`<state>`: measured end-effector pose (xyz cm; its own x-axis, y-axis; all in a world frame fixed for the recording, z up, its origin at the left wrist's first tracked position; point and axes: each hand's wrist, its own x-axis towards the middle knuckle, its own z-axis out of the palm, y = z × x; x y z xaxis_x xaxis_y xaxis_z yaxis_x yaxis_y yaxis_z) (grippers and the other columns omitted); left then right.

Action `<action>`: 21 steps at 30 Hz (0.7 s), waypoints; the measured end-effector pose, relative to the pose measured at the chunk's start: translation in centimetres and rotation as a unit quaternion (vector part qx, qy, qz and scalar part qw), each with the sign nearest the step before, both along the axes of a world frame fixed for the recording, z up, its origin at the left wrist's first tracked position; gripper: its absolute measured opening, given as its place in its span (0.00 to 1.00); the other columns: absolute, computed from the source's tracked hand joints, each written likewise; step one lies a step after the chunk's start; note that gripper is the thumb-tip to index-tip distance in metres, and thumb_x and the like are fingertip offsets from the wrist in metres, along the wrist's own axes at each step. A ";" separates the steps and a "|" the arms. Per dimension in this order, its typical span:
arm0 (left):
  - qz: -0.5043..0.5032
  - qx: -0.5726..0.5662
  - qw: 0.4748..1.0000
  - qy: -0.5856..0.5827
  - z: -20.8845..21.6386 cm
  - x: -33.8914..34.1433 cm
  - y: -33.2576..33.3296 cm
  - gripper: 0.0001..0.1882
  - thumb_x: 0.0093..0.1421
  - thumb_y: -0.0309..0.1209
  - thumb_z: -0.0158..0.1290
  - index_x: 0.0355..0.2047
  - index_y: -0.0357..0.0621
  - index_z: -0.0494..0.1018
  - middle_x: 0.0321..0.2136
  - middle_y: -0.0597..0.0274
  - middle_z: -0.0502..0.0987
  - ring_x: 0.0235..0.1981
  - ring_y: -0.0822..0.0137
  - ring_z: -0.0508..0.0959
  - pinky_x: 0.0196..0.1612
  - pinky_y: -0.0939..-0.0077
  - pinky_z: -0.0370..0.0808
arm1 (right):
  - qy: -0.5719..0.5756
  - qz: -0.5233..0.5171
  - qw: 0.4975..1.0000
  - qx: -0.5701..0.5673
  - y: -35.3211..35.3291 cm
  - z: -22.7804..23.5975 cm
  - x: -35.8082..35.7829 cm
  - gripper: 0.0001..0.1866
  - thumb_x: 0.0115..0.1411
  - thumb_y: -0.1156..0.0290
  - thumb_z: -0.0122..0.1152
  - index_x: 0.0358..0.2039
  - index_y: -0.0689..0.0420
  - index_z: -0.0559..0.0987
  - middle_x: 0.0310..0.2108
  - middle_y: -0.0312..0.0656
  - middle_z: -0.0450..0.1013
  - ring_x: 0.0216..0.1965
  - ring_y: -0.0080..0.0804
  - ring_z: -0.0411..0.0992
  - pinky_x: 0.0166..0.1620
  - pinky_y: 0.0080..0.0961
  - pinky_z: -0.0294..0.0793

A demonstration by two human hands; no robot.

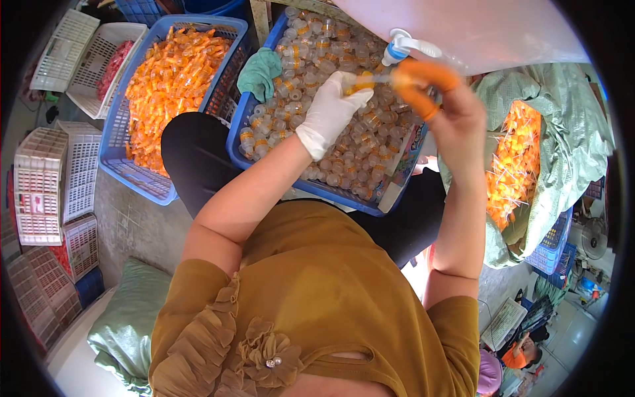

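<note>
My left hand [334, 114], in a white glove, pinches a small clear plastic bottle with an orange band [358, 83] above the blue basket [239, 132]. My right hand [456, 109] wears orange finger covers and is smeared by motion. Its thumb and fingertips close on a thin whitish stem [383, 79], which points toward the bottle; whether the two touch I cannot tell. Under my hands, the basket is full of small clear plastic bottles [364, 142], many with orange bands.
Left of my knee stands a blue crate [140, 177] heaped with orange pieces [175, 73]. A green cloth [259, 73] hangs over the basket's rim. A white-and-blue tap [407, 46] juts above it. On the right, an open green sack [559, 132] holds orange pieces with white stems [516, 159].
</note>
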<state>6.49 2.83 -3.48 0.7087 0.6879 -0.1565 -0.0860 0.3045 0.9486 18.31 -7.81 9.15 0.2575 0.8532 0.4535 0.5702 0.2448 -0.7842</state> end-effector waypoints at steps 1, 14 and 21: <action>-0.013 0.011 1.000 0.020 0.0 -0.7 0.0 0.18 0.62 0.28 0.55 0.50 0.35 0.68 0.37 0.65 0.76 0.37 0.77 0.74 0.42 0.81 0.72 | -0.106 -0.011 0.994 -0.036 -0.6 -0.7 0.7 0.19 0.50 0.85 0.64 0.44 0.60 0.78 0.40 0.41 0.76 0.41 0.34 0.74 0.46 0.26 0.73; -0.283 -0.270 0.915 -0.101 3.6 -5.5 -1.7 0.23 0.67 0.46 0.47 0.45 0.34 0.73 0.26 0.65 0.73 0.30 0.73 0.74 0.28 0.83 0.66 | -0.221 0.107 0.969 -0.031 -4.4 -0.8 1.2 0.16 0.48 0.82 0.66 0.40 0.59 0.80 0.38 0.41 0.75 0.40 0.40 0.73 0.43 0.30 0.74; -0.260 -0.157 0.950 -0.066 5.7 -5.7 -3.8 0.24 0.65 0.46 0.51 0.45 0.34 0.72 0.26 0.64 0.76 0.28 0.73 0.75 0.28 0.83 0.69 | -0.170 0.089 0.978 -0.084 -5.2 -0.4 0.6 0.11 0.51 0.77 0.66 0.37 0.61 0.79 0.34 0.42 0.75 0.34 0.39 0.72 0.37 0.30 0.73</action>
<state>0.80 -0.99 2.21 0.9681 0.1726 -0.1817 0.0415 0.6044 0.7956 18.94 -13.05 8.77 -0.0438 0.9406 0.3367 0.7649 0.2484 -0.5944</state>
